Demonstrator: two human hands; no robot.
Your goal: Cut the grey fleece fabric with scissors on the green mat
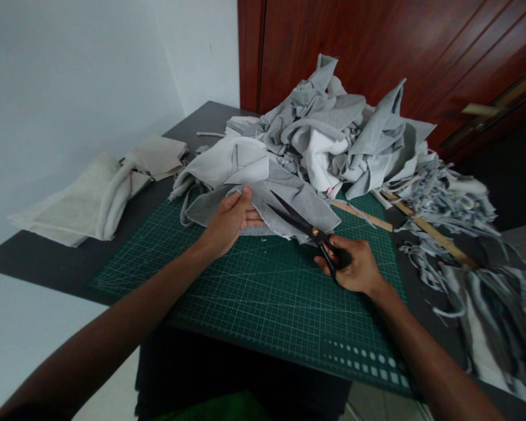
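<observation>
My left hand (pixel 234 219) pinches the near edge of a grey piece of fabric (pixel 284 202), thumb on top and fingers underneath. In my right hand (pixel 353 261) is a pair of black scissors (pixel 304 224) with a brass-coloured pivot screw. Their blades are parted and point up and left across the grey fabric; whether cloth lies between them I cannot tell. The fabric rests partly on a green cutting mat (pixel 263 298) with a white grid. Behind it, a lighter piece of cloth (pixel 245 158) is bunched up.
A tall heap of grey and white fabric (pixel 324 117) stands at the back. Folded cream cloth (pixel 87 196) lies at the left. Thin scraps (pixel 451 190) and a wooden ruler (pixel 429 228) are on the right. A white wall and a reddish wooden door (pixel 355 47) border the table.
</observation>
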